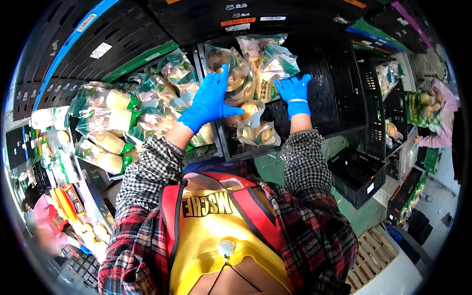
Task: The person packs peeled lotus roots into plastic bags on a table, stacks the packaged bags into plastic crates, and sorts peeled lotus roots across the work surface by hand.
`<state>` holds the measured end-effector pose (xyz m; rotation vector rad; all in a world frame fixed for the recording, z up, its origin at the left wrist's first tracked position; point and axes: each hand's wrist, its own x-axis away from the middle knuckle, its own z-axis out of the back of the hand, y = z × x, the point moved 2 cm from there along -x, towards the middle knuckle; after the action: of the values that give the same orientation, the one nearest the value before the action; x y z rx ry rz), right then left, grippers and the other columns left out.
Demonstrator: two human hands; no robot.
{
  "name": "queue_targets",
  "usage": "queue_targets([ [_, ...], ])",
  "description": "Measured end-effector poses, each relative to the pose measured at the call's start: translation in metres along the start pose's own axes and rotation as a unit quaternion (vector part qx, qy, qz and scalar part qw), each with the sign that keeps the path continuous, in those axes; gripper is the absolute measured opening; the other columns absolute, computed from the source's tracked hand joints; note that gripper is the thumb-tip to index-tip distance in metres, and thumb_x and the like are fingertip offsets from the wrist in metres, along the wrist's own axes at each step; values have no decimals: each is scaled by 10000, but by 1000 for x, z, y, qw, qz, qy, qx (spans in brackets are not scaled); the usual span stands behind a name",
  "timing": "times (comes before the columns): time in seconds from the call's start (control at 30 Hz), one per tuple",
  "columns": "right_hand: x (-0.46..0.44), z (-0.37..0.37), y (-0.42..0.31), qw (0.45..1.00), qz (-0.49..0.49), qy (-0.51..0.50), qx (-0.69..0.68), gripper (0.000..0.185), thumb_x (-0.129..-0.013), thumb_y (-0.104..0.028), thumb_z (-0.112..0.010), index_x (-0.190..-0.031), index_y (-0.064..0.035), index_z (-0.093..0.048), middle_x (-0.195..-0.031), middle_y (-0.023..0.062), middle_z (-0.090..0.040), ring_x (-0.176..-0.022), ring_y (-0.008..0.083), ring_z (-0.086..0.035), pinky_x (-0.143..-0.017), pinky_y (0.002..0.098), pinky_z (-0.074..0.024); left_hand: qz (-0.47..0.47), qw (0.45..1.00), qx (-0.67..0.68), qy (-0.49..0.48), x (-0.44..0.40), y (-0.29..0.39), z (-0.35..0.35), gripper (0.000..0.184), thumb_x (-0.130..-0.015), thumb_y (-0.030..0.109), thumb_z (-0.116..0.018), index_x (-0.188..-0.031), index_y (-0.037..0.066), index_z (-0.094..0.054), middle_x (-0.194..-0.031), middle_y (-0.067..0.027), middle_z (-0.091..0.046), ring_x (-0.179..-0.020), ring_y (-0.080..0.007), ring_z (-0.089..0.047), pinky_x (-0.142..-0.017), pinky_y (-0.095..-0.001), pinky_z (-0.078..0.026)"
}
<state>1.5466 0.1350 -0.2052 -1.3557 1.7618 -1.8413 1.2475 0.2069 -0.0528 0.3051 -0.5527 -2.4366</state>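
Both my hands wear blue gloves. My left hand [209, 101] is open, index finger and thumb apart, against clear bags of round brown produce [238, 78] in a black crate [231, 150]. Its thumb reaches over a lower bag of the same kind [251, 109]. My right hand [293, 92] is open at the right edge of an upright printed bag [275, 69], fingertips touching its film and thumb sticking out to the right. Another bag of pale round pieces [258, 133] lies at the crate's front. The exact contents are hard to make out.
Left of me, bags of pale produce with green print [110, 120] are piled up. Stacked black crates [132, 29] rise behind. A black crate [356, 174] sits low at right, near a wooden pallet [371, 258]. People work at far left [46, 223] and far right [445, 118].
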Motion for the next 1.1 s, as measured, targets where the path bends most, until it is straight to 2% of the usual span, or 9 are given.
queue_targets([
  [0.07, 4, 16, 7, 953, -139, 47, -266, 806, -828, -738, -370, -1314, -103, -473, -1264, 124, -552, -1239, 281, -445, -1065, 457, -288, 8, 1000, -1, 7, 4, -3, -2, 1237, -633, 625, -734, -1444, -68, -107, -1197, -282, -479, -1086, -402, -482, -961, -440, -392],
  [0.2, 11, 12, 55, 935, -321, 25, -151, 777, -817, -709, -471, -1370, -166, -412, -1365, 105, -465, -1242, 345, -430, -938, 603, -384, 17, 1000, 24, -4, 4, -1, 4, 1203, -651, 620, -726, -1442, -63, -132, -1211, -275, -478, -1082, -396, -489, -948, -438, -399],
  [0.4, -14, -52, 81, 991, -118, 51, -44, 824, -814, -228, -713, -1428, -270, -164, -1323, 90, -448, -1089, 351, -535, -683, 581, -504, 0, 999, 28, 15, 8, -6, 7, 1158, -659, 630, -702, -1390, -123, -212, -1266, -310, -464, -1158, -412, -483, -1008, -443, -366],
  [0.67, 20, -45, 53, 963, -255, 38, 80, 1010, -801, -579, -614, -1479, -211, 38, -1461, 140, -285, -1197, 397, -434, -798, 607, -471, 13, 999, 35, 38, 5, -13, 4, 951, -750, 502, -715, -1436, 16, -269, -1278, -243, -492, -1172, -396, -480, -999, -429, -380],
  [0.83, 75, -9, 38, 753, -354, -337, 441, 651, -876, -517, -513, -1320, -70, -351, -1200, 181, -521, -1046, 350, -548, -817, 507, -455, 28, 993, 36, 109, 18, -26, 18, 909, -760, 537, -683, -1411, 14, -323, -1232, -262, -511, -1134, -413, -496, -969, -452, -407],
  [0.93, 60, 7, 114, 808, -318, -419, 265, 425, -958, -381, -436, -1139, -9, -537, -958, 153, -657, -913, 288, -615, -784, 361, -484, 67, 986, 43, 146, 46, -37, 32, 902, -763, 541, -682, -1408, 16, -335, -1265, -253, -506, -1154, -405, -493, -982, -459, -394],
  [1.0, 86, -27, 96, 818, -525, -213, 102, 405, -969, -376, -404, -1094, -23, -559, -978, 154, -654, -892, 234, -619, -812, 365, -491, 101, 983, 60, 141, 70, -46, 35, 885, -771, 524, -683, -1407, 15, -338, -1253, -250, -516, -1152, -397, -498, -977, -454, -397],
  [1.07, 70, -19, 105, 708, -578, -393, -106, 402, -970, -376, -401, -1095, -28, -560, -1005, 164, -648, -902, 245, -620, -821, 376, -494, 133, 974, 132, 129, 94, -59, 46, 870, -776, 498, -688, -1409, 16, -336, -1255, -239, -521, -1152, -385, -501, -982, -446, -391],
  [1.1, 47, -3, 122, 797, -478, -370, 19, 386, -971, -370, -401, -1104, -45, -562, -1016, 159, -648, -918, 264, -619, -823, 382, -495, 120, 976, 70, 169, 108, -63, 48, 849, -782, 480, -689, -1408, 19, -346, -1263, -227, -522, -1142, -376, -512, -977, -447, -397],
])
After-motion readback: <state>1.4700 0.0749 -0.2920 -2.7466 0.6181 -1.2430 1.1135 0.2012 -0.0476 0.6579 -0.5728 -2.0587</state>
